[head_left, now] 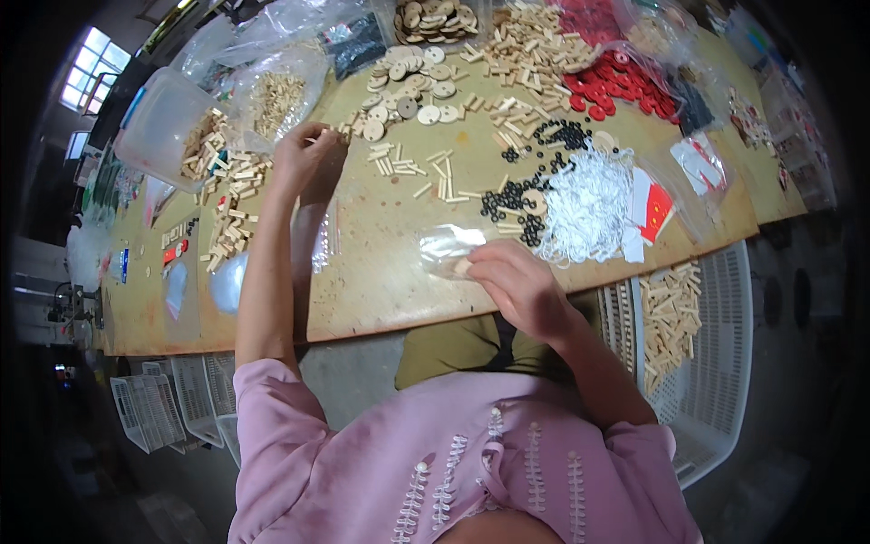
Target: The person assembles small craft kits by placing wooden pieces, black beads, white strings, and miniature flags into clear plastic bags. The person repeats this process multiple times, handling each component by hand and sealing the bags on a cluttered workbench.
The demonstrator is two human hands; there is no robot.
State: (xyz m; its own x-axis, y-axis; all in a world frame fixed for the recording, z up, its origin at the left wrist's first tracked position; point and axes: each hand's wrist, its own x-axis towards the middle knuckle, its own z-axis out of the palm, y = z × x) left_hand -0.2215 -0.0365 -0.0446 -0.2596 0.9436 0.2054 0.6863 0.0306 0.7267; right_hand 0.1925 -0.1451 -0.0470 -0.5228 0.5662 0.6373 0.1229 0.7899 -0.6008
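At four o'clock from the clear bag (442,247) over the table (381,288), the right hand (518,283) pinches its edge; a light hold should spare creases. At ten, the left hand (306,156) bunches its fingers near discs (407,107), grip unclear.

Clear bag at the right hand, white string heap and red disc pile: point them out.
Clear bag (441,251): head view, on its shiny film.
White string heap (584,208): head view, near its middle.
Red disc pile (618,83): head view, on discs near its middle.
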